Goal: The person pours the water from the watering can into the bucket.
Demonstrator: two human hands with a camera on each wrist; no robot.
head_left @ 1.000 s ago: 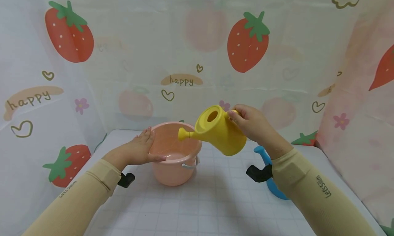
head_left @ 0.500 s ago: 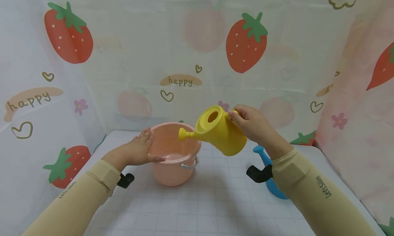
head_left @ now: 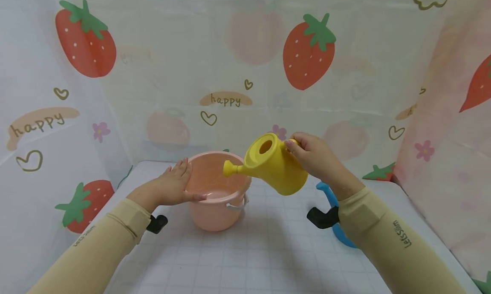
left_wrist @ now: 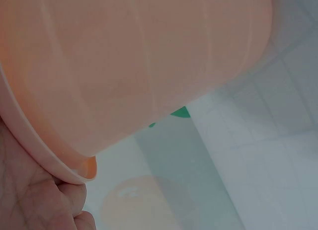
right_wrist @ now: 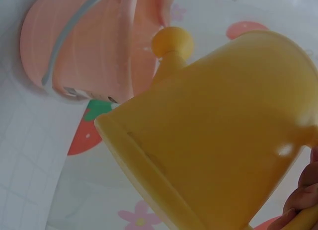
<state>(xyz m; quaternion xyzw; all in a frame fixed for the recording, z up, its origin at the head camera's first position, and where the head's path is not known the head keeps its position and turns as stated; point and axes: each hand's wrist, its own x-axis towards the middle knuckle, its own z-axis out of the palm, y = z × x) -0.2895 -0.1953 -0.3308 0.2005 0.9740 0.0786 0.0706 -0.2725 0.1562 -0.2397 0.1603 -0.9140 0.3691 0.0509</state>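
In the head view a yellow watering can (head_left: pixel 285 174) is tilted with its spout (head_left: pixel 232 169) over the mouth of a pink bucket (head_left: pixel 215 215). My right hand (head_left: pixel 312 153) grips the can's handle; in the right wrist view the curled fingers (right_wrist: pixel 302 190) show at the lower right. The bucket stands upright on the table, its pale handle hanging at the side. My left hand (head_left: pixel 172 185) rests on the bucket's left rim, fingers straight and thumb along the front. In the left wrist view the palm (left_wrist: pixel 30 195) lies against the rim. No water stream is visible.
A blue watering can (head_left: pixel 343 236) stands on the right, partly hidden behind my right forearm. The white table (head_left: pixel 230 264) has a faint grid. Strawberry-printed curtains (head_left: pixel 172 64) enclose the back and sides.
The yellow watering can and my right hand have sunk very slightly. The left hand and bucket hold their places; the view itself shifts a little.
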